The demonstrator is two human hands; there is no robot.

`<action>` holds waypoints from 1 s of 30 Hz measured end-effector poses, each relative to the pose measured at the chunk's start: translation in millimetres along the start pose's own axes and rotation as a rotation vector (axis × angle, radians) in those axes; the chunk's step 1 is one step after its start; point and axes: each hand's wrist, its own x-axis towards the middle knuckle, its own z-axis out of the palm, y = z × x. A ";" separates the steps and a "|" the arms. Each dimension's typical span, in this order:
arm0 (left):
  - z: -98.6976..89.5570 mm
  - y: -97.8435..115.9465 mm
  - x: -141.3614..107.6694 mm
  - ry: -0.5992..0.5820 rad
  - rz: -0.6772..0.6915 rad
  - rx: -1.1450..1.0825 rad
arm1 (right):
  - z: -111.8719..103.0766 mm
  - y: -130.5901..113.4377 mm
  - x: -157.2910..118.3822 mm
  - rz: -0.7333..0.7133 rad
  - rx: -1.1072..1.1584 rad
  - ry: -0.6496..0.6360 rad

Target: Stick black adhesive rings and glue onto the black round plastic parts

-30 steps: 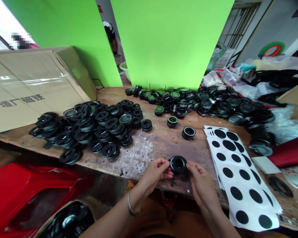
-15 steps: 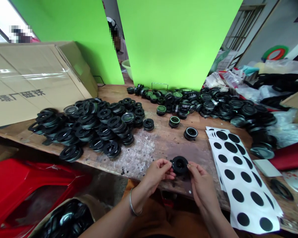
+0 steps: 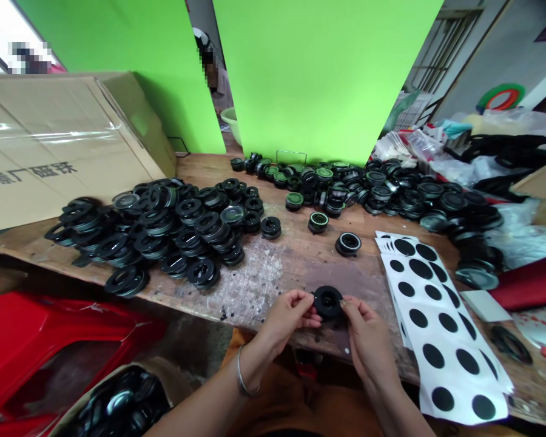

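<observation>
In the head view, a tall green board stands behind a wooden tabletop. The left grip and right grip pinch one black ring from both sides, by the near edge. I can't tell if it touches the wood. A big heap of rings lies left of both grips, with a brown box beyond. White sheets with black dots lie just right of the right grip. Another pile sits far past both.
</observation>
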 end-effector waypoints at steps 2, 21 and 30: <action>0.9 -0.4 -0.1 0.011 0.008 0.011 | -0.6 0.2 0.8 -0.021 -0.038 0.003; 10.5 6.3 6.3 0.028 0.013 0.103 | -9.1 -27.4 2.7 -0.496 -0.812 -0.123; 6.2 11.9 13.8 -0.080 -0.058 0.216 | -8.6 -37.2 28.5 0.122 -0.472 -0.455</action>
